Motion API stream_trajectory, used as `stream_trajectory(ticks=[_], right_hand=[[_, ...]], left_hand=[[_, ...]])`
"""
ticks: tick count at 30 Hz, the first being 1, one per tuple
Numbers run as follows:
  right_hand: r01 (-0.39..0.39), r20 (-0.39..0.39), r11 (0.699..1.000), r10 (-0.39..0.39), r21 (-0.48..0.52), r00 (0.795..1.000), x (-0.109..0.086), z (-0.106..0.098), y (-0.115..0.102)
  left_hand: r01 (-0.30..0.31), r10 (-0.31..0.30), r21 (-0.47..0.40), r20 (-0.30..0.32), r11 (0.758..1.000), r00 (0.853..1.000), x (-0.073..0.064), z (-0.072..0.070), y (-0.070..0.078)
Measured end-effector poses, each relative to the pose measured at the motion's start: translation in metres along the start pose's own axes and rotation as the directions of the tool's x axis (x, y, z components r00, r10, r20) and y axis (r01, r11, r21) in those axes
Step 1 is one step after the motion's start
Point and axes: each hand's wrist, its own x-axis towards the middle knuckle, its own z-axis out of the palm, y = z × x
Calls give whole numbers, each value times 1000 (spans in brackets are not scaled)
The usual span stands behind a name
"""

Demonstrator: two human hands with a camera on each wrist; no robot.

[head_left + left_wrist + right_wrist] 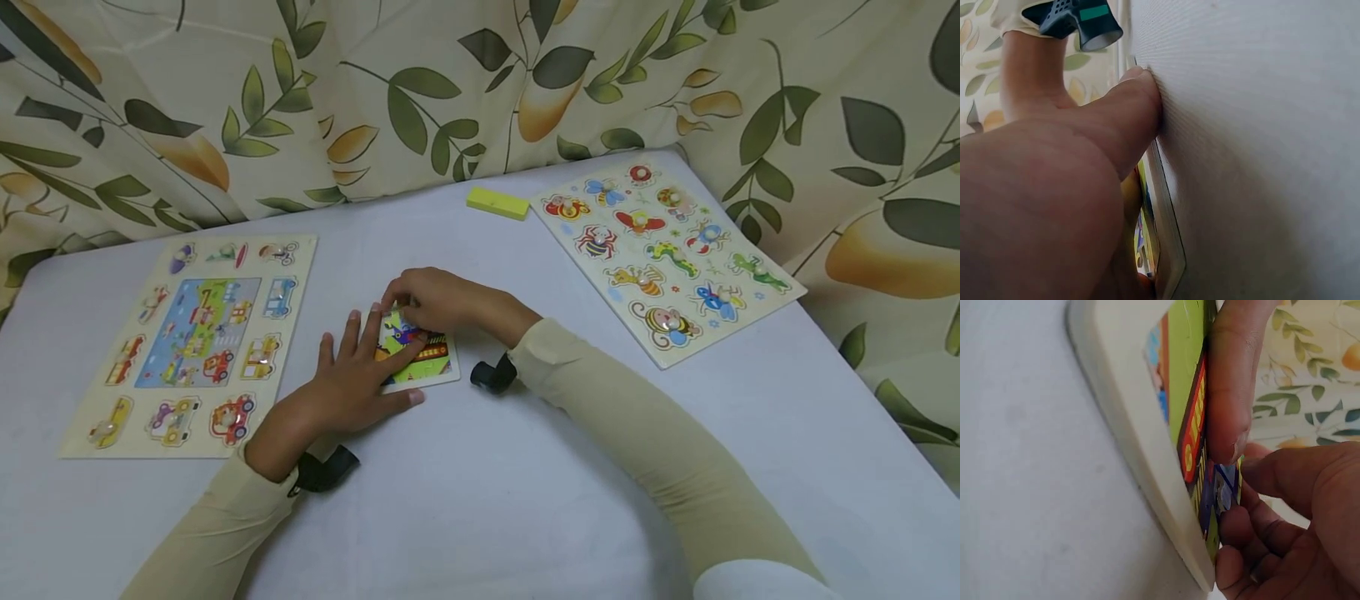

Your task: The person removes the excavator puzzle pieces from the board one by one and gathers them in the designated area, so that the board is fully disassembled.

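Note:
A small jigsaw puzzle with a pale frame and a bright green, red and purple picture lies on the white-covered table. My left hand spreads over its left side, fingers straight, with a fingertip resting on the picture and the thumb at the near edge. From the far side my right hand reaches over the puzzle's upper left part. In the right wrist view, its thumb and fingers pinch a small puzzle piece, tilted up at the board. The left wrist view shows the left thumb along the puzzle's edge.
On the left lies a vehicle peg board, partly under the left forearm. An insect peg board lies at the right. Between them, near the back edge, is a yellow-green block. A leaf-patterned curtain hangs behind the table.

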Motion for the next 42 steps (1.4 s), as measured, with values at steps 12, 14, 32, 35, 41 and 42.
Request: stream_trajectory(ticks=[12,14,32,35,41,42], right_hand=[[-12,-43,999,14,47,999,1,-1,3],[1,-52,999,2,54,999,2,0,4],[28,-40,993,-23,118,999,1,-2,5],[37,-26,990,-34,137,999,0,-2,6],[53,-64,966,-38,251,997,-4,-5,13],[53,-73,961,-34,270,997,-4,-5,14]], left_hand=[[2,-2,17,-3,1000,1000,1,1,-2],[10,-10,17,2,1000,1000,1,1,-2],[14,-13,23,-7,1000,1000,1,3,-2],[14,-14,16,-6,1000,1000,0,3,-1],[11,-11,17,-10,1000,1000,0,2,0],[10,-10,18,-10,1000,1000,0,2,1]])
